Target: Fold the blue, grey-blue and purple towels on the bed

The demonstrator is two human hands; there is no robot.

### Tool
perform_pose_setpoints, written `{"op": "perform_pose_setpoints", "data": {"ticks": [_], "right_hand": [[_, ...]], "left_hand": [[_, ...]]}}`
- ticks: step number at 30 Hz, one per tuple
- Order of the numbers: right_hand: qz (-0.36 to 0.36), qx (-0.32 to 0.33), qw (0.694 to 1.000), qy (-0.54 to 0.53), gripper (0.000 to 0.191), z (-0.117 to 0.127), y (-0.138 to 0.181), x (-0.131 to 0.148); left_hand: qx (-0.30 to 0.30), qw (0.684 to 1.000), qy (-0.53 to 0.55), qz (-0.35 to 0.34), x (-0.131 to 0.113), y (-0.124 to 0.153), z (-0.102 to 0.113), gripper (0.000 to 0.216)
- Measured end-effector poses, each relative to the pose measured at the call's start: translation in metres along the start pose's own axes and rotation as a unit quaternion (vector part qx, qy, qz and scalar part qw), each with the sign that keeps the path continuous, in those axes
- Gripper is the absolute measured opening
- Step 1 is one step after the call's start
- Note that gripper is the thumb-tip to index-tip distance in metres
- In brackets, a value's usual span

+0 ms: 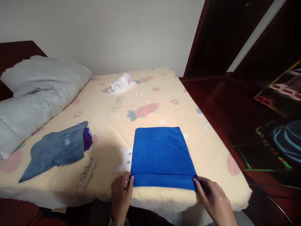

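Observation:
A blue cloth [162, 150], which looks like a small towel, lies flat on the bed near its front edge. Its near side is turned over in a narrow fold. My left hand [121, 191] pinches the fold's left corner between thumb and fingers. At the opposite corner, my right hand [213, 196] grips the fold the same way. Off to the left rests a grey-blue cloth [58, 146] with white lettering, and purple cloth [87, 139] pokes out from its right end.
The bed's cream sheet [113, 125] carries carrot and rabbit prints. A grey quilt [44, 91] is heaped at the left, and a crumpled white plastic bag [122, 83] lies toward the wall. Right of the bed are a shoe rack [282, 91] and a green-edged frame [249, 157].

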State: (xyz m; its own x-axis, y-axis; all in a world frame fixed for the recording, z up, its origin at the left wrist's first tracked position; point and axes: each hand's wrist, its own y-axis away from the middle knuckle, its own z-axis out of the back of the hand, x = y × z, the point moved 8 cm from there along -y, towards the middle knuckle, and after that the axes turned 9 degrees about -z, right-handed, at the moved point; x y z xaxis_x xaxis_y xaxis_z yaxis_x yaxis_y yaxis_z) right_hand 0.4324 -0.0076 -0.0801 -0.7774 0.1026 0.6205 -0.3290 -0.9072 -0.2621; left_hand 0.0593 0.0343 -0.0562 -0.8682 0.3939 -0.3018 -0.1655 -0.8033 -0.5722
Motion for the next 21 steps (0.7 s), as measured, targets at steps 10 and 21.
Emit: {"op": "perform_pose_setpoints", "data": {"ticks": [10, 21], "right_hand": [[0.01, -0.117, 0.99, 0.078, 0.033, 0.022, -0.001, 0.026], [0.284, 0.012, 0.95, 0.129, 0.055, -0.055, 0.045, 0.141]], "left_hand": [[0.005, 1.0, 0.005, -0.004, 0.005, 0.004, 0.004, 0.024], [0.137, 0.945, -0.081, -0.287, -0.118, -0.002, -0.025, 0.053]]}}
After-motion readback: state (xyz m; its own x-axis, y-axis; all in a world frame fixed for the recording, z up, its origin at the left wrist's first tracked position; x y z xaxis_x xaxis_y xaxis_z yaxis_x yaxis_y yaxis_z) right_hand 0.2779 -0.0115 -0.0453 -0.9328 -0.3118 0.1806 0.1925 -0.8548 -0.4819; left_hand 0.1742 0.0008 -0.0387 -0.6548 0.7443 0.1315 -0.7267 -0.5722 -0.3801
